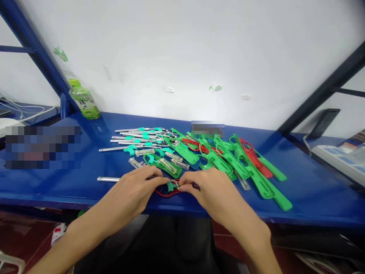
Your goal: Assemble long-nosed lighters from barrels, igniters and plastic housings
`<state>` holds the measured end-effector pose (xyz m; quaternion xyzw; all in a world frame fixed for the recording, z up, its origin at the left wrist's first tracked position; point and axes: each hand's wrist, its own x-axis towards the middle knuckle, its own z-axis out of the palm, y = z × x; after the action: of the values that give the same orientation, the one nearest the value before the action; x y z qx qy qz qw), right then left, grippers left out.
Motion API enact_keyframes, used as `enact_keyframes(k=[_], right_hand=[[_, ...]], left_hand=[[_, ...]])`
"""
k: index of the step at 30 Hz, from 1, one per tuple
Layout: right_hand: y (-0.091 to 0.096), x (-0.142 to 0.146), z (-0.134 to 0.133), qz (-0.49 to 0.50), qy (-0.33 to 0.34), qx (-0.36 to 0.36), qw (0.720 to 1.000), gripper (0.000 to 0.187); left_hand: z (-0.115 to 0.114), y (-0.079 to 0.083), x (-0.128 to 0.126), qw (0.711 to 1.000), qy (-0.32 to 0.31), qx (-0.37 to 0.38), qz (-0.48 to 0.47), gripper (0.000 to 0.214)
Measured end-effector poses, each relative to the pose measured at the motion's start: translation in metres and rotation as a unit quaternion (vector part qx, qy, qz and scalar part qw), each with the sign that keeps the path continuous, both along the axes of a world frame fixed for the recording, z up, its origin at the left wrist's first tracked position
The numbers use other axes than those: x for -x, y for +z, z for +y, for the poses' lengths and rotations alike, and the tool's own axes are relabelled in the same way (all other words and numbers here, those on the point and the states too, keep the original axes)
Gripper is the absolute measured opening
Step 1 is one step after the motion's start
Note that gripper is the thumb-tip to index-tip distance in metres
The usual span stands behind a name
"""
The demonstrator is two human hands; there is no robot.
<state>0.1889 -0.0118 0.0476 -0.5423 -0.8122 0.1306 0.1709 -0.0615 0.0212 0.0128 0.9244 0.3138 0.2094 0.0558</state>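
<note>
At the table's near edge, a red lighter shell half [167, 195] lies between my hands, with a teal trigger [170, 186] set in it. My left hand [142, 184] is closed with its fingertips at the shell and trigger. A metal lighter tube [107, 179] sticks out leftward from beneath that hand. My right hand [203, 186] pinches a thin white wire [176, 183] over the shell, and a small dark part [195, 186] shows among its fingers. Just beyond are clear fuel tanks [169, 166] and a green shell half [176, 172].
Several metal tubes with teal triggers [137, 141] lie at the middle back. Green shell halves [242, 167] and red ones [255, 158] pile up on the right. A green drink bottle [84, 101] stands by the wall, and a phone [324, 122] leans at far right.
</note>
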Motion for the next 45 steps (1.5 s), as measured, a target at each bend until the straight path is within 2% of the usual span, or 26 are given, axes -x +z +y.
enact_keyframes(k=[11,23,37,41,45], right_hand=[[-0.003,0.0,0.007,0.004,-0.015,0.011,1.0,0.011],[0.001,0.0,0.004,0.022,0.001,0.026,0.999,0.011],[0.004,-0.005,0.001,0.046,0.001,0.064,0.997,0.014],[0.004,-0.003,-0.001,0.038,0.003,0.057,0.998,0.014],[0.008,-0.003,-0.005,0.029,0.003,0.038,0.999,0.013]], left_hand=[[-0.005,0.003,-0.003,1.0,0.005,0.003,0.008,0.029],[-0.004,0.004,-0.003,1.0,-0.013,-0.01,0.014,0.033],[-0.001,-0.005,-0.004,1.0,-0.014,0.009,-0.023,0.029],[-0.001,-0.003,-0.007,0.999,-0.01,0.026,-0.047,0.03],[-0.002,0.002,-0.002,0.999,0.021,0.029,-0.018,0.028]])
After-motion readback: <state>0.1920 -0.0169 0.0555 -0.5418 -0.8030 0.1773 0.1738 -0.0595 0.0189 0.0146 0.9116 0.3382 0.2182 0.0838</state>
